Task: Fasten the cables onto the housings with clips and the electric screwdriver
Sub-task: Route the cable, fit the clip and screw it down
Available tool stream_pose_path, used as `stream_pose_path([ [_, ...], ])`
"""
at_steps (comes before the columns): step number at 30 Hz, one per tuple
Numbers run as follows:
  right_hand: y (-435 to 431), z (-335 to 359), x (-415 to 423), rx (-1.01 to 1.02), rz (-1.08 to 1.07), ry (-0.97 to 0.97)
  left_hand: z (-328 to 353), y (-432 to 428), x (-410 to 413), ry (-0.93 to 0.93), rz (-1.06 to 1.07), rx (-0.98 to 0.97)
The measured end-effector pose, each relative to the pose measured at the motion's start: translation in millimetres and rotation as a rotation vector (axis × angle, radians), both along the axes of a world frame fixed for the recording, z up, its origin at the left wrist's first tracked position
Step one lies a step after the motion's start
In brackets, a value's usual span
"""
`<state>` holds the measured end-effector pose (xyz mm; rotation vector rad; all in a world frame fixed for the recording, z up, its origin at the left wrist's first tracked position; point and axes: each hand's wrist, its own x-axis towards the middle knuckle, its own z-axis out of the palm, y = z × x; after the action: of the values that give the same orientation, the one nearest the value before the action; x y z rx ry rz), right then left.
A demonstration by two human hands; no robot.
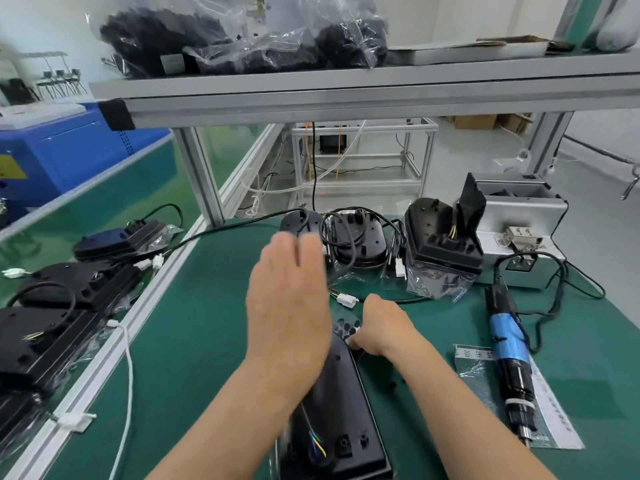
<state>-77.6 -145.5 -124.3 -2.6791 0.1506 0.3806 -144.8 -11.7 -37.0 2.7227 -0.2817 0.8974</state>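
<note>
On the green mat point(194, 341): one black housing point(341, 410) nearest, three rear housings point(360, 237), one electric screwdriver point(509, 344) at right. Left hand point(289, 306) flat, fingers together. Right hand point(384, 327) curled into a clear bag point(337, 315) of black clips point(346, 329); pinch unclear.

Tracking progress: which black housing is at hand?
The housing nearest the camera, between the forearms; others sit at the mat's far edge or on the left bench.
</note>
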Motion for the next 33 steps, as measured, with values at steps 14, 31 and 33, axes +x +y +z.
stream_pose_path([
  [14,-36.2,-11.2,-9.4,0.639,-0.087,-0.055,-63.3,1.9,127.8,1.139,-0.462,-0.092],
  [31,-39.1,1.3,-14.7,0.417,0.301,-0.510,-73.0,-6.6,123.2,1.276,-0.265,-0.461],
  [33,-41.0,1.6,-14.4,0.375,0.359,-0.527,-71.9,-7.1,124.8,1.297,-0.240,-0.492],
])
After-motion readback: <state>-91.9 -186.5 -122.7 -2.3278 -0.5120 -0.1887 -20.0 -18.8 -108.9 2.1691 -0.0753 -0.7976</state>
